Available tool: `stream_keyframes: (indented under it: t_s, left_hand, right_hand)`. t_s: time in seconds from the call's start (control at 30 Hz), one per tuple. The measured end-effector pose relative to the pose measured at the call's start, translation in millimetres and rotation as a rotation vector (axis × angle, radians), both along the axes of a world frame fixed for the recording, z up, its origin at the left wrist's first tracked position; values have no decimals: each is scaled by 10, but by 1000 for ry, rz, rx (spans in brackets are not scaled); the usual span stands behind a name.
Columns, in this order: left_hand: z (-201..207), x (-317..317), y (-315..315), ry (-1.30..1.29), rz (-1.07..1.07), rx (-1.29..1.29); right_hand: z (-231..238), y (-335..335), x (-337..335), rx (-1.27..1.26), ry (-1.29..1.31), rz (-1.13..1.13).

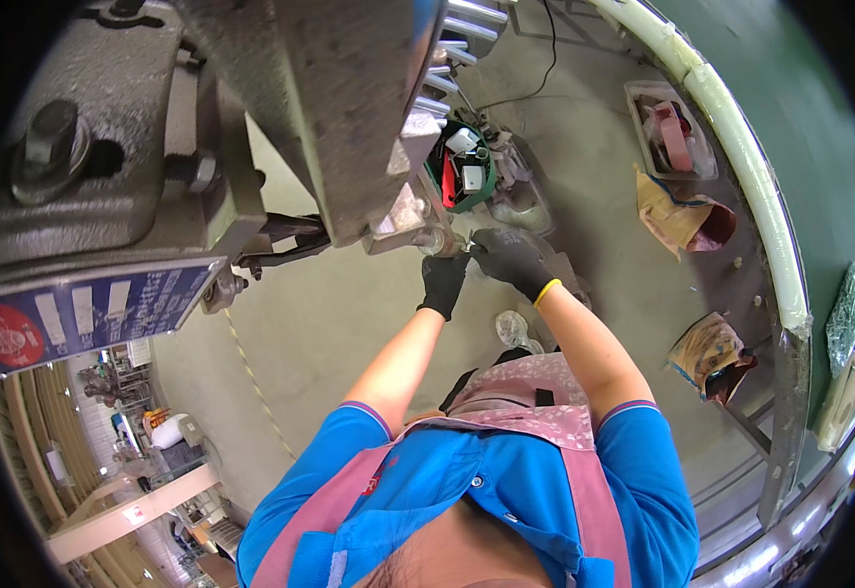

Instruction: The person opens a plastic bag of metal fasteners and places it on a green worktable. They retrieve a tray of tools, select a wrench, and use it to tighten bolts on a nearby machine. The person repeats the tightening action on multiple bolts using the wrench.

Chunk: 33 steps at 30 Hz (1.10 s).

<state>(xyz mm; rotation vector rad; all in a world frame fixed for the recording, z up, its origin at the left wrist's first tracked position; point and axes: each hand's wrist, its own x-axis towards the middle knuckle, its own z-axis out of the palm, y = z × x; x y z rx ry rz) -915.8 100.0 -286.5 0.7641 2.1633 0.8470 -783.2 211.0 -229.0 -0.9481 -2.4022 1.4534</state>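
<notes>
Both my hands wear dark gloves and meet just below the lower tip of a large metal machine (300,108). My left hand (442,284) is closed, its fingertips beside a round metal fitting (431,241) on the machine. From the right, my right hand (509,261) reaches in with its fingers pinched together, a yellow band at the wrist. Between the fingertips is a small shiny bit (468,245), too small to name. Just beyond the hands sits a green bin (487,192) with red, white and black items inside.
A clear tub (526,214) stands beside the green bin. To the right are a plastic bin (699,165) with a pink item and two open paper sacks (682,216). A green worktop (790,88) with a wrapped edge curves along the right. Big bolts (50,147) jut from the machine.
</notes>
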Motion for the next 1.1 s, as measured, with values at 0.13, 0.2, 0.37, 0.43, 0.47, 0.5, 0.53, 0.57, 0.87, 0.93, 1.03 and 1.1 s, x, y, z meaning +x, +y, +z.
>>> stream_keyframes:
  t_s: [0.13,0.2,0.37,0.43,0.47,0.5,0.53,0.57,0.87,0.93,1.03,1.1]
  left_hand:
    - [-220,8,49,227,-109,175]
    - [-306,21,72,303,-152,194]
    - [-382,20,185,323,-217,215]
    - [-354,-5,225,365,-327,180]
    - [-336,-23,243,371,-375,172]
    - [-318,-33,259,375,-407,190]
    - [-300,-44,270,384,-425,148]
    - [-279,-62,274,375,-443,140]
    - [-183,-112,264,389,-405,225]
    - [-189,-102,266,569,-460,128]
    - [-229,-77,291,264,-319,131]
    - [-265,-60,305,56,-208,228]
  right_hand:
    - [-109,166,-11,-27,15,111]
    - [-144,166,-6,-60,-17,75]
    - [-170,-187,-81,-169,137,-262]
    - [-190,-261,-80,-211,122,-335]
    - [-199,-273,-68,-194,93,-349]
    - [-199,-293,-62,-137,101,-410]
    - [-199,-292,-50,-162,50,-361]
    - [-190,-306,-45,-146,36,-360]
    - [-130,-366,-103,-152,80,-382]
    - [-142,-352,-98,-155,87,-383]
    - [-153,-322,-85,-167,88,-393]
    - [-152,-303,-78,-153,98,-402]
